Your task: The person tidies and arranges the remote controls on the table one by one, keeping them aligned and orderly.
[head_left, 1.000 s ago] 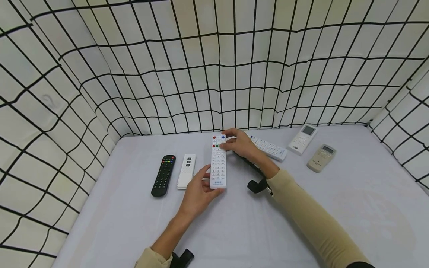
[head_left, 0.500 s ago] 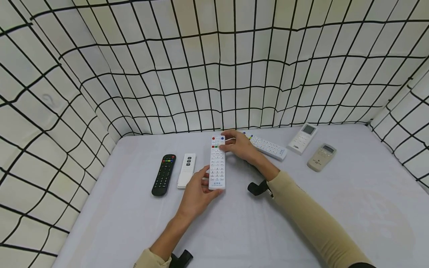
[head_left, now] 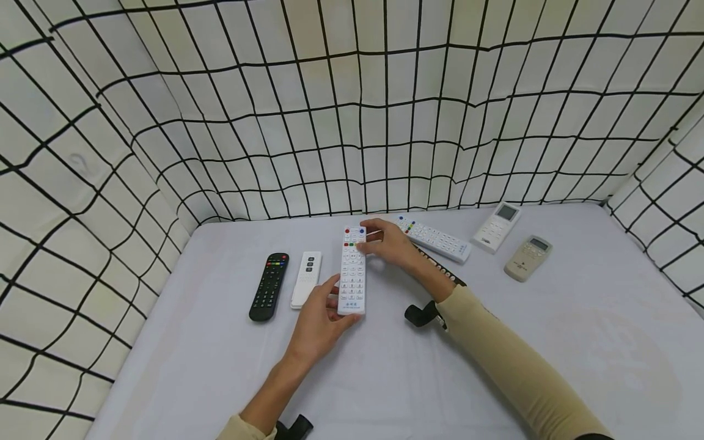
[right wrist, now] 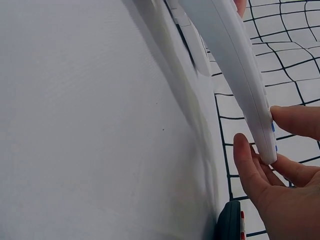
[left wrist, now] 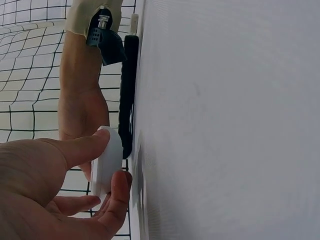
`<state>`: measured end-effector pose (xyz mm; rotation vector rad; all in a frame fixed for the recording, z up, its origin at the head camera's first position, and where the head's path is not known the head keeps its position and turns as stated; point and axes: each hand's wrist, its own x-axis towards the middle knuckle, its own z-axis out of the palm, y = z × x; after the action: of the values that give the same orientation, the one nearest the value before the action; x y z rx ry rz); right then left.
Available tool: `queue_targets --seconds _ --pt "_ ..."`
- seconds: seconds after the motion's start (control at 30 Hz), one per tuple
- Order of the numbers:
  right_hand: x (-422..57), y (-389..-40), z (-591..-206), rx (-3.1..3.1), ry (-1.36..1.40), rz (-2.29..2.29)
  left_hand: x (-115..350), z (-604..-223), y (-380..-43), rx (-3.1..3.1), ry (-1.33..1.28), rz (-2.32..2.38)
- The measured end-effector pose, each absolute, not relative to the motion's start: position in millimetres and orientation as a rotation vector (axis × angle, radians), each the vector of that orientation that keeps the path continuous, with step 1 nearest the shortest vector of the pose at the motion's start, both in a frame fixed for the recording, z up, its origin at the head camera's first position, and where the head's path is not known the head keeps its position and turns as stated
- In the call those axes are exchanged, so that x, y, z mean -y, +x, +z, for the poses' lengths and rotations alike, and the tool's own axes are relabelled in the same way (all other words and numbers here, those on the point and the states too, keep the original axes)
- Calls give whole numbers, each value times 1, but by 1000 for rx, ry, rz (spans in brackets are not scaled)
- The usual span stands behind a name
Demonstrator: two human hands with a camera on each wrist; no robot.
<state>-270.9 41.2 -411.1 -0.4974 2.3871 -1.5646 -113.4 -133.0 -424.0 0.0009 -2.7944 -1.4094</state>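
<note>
Both hands hold a long white remote control (head_left: 352,272) with rows of buttons facing up. My left hand (head_left: 318,321) grips its near end, thumb at the bottom edge and fingers along the left side. At the far end, by the red and blue buttons, my right hand (head_left: 389,244) pinches it with the thumb on the button face. In the right wrist view the remote (right wrist: 240,70) is raised off the white cloth, and the right thumb and fingers (right wrist: 297,121) enclose its tip. The left wrist view shows its near end (left wrist: 108,162) between thumb and fingers.
Left lie a black remote (head_left: 269,287) and a slim white remote (head_left: 306,280). A second white remote (head_left: 437,239) and a dark one (head_left: 440,264) lie by the right forearm. Farther right are a white remote with a screen (head_left: 497,227) and a beige one (head_left: 528,258). Black netting (head_left: 385,110) surrounds the table.
The held white remote has shifted slightly left and toward me, both hands moving with it. More of the dark remote beside the right forearm now shows.
</note>
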Motion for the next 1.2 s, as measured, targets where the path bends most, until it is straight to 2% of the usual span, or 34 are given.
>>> queue_targets --seconds 1.2 --pt "-28 -261 -419 -2458 -612 -1307 144 -425 -101 2858 32 -1347"
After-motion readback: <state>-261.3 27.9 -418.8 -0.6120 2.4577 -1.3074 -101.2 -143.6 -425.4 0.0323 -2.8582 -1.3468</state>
